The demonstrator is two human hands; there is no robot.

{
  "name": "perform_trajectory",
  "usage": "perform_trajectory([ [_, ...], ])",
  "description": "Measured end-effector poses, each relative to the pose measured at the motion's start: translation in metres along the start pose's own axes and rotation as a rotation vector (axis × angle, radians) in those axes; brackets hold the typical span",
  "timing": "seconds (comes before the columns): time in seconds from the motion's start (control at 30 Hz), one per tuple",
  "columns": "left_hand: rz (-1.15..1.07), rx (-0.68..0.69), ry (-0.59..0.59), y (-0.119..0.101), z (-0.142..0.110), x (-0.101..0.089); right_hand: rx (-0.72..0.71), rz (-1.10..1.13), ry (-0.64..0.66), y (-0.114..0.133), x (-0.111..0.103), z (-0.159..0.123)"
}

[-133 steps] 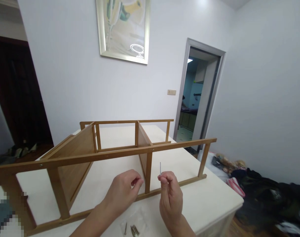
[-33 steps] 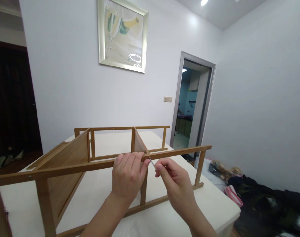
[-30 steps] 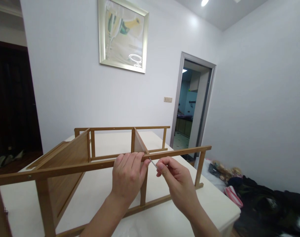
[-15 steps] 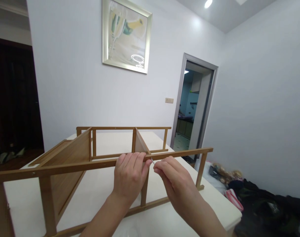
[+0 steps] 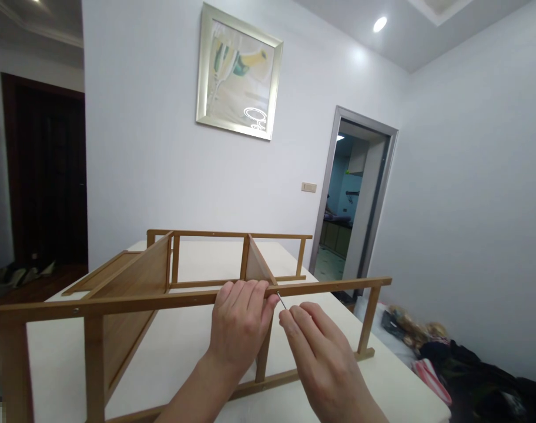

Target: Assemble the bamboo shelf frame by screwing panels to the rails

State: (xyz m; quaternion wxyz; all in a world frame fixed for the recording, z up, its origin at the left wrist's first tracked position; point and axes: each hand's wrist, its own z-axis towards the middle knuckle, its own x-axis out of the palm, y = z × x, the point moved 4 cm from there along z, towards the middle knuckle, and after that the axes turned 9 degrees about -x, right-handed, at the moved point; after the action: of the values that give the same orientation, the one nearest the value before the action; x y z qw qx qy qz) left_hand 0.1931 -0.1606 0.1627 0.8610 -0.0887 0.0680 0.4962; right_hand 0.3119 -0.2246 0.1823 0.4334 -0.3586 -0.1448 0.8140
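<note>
Toward six o'clock from the middle of the view, a thin metal rod [image 5: 282, 301] slants up to the near rail [image 5: 180, 299] of a wooden frame [image 5: 95, 358], its tip meeting the rail at the joint by the middle panel [image 5: 258, 265]. The frame lies across a white table [image 5: 188, 343]. Just left of six o'clock, the left hand [image 5: 238, 317] folds its fingers over the rail, thumb against the front face, close beside the rod's tip. At five o'clock, the right hand [image 5: 327, 358] pinches the rod's outer end with bunched fingertips; its thumb is mostly hidden.

The rod, held upright and apart from the rail a few seconds ago, now meets the joint, and the right hand has since turned knuckles-up. The change seems to put the rod in working contact, with the left hand bracing the rail. Whether the tip is seated in a fastener is too small to tell.
</note>
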Motion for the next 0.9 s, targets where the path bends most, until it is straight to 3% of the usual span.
perform_trajectory([
  [0.27, -0.015, -0.029, -0.012, 0.000, 0.000, 0.000, 0.021, -0.066, -0.062, -0.003, -0.002, -0.001],
  [0.57, -0.039, -0.063, -0.010, -0.001, 0.001, 0.000, 0.015, -0.069, -0.043, -0.002, 0.000, -0.001],
  [0.9, -0.055, -0.047, -0.017, -0.002, 0.002, -0.001, -0.114, -0.168, 0.008, 0.008, 0.004, 0.005],
])
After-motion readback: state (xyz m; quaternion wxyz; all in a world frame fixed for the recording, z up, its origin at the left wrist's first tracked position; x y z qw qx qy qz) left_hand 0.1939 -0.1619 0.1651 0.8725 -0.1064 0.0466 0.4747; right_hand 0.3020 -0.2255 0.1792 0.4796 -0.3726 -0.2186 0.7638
